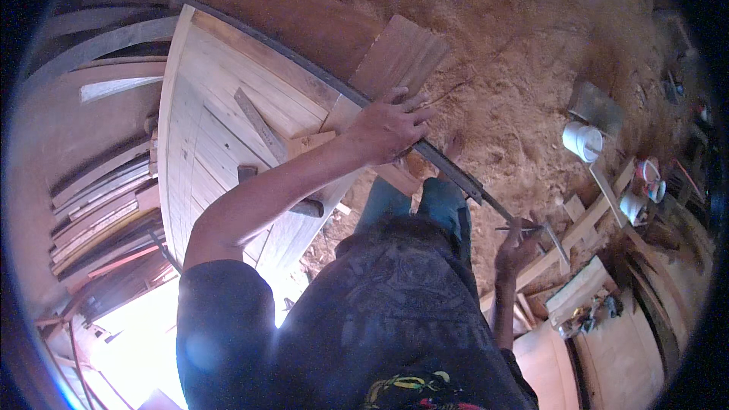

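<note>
A long dark bar clamp (448,167) lies slantwise along the edge of a panel of pale planks (201,144). My left hand (387,127) is over the bar near its middle, with its fingers bent across it. At the clamp's far right end, my right hand (519,244) closes around the screw end; small parts there are hard to make out. A metal ruler-like strip (260,125) rests on the planks beside a small wood piece (310,143). Under my left forearm, a dark-ended tool (307,207) is partly hidden.
Brown boards (399,57) extend beyond the panel. Curved timber pieces (106,197) are stacked at left. On the dusty ground (509,99) to the right stand a white bucket (582,141) and smaller containers (647,171), near loose lumber (585,224).
</note>
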`<state>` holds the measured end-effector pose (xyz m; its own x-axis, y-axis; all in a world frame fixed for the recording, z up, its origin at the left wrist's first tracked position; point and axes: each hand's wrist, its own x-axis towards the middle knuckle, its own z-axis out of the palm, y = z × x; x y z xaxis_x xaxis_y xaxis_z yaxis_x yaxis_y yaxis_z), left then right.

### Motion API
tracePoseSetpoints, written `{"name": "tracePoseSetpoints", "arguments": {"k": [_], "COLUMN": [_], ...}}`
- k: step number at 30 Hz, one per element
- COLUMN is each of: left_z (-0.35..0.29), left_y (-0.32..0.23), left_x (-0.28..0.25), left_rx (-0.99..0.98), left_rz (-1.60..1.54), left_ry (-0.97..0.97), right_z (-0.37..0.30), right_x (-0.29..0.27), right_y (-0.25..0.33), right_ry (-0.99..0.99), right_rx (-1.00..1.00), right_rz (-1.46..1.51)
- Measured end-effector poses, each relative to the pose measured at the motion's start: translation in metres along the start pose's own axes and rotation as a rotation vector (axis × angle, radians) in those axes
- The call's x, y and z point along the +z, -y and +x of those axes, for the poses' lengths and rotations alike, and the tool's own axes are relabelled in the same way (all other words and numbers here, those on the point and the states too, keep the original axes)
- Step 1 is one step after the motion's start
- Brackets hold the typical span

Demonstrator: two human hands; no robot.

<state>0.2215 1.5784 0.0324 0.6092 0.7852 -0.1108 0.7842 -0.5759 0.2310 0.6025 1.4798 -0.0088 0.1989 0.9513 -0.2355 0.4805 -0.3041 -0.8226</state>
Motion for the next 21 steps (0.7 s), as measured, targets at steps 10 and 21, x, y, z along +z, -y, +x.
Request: {"name": "tracePoseSetpoints", "arguments": {"k": [10,21], "left_z": [0.003,0.015], "left_y": [0.000,0.012], "left_x": [-0.021,0.000], "left_rx": [-0.048,0.206], "left_rz": [-0.034,-0.085], "left_ry": [0.178,0.224], "right_z": [0.079,0.035], "right_x": [-0.045,-0.021], "right_y": [0.007,0.014], "right_ry": [0.848,0.338], "right_rx": [0.883,-0.683], "right_rz": [0.195,-0.239]}}
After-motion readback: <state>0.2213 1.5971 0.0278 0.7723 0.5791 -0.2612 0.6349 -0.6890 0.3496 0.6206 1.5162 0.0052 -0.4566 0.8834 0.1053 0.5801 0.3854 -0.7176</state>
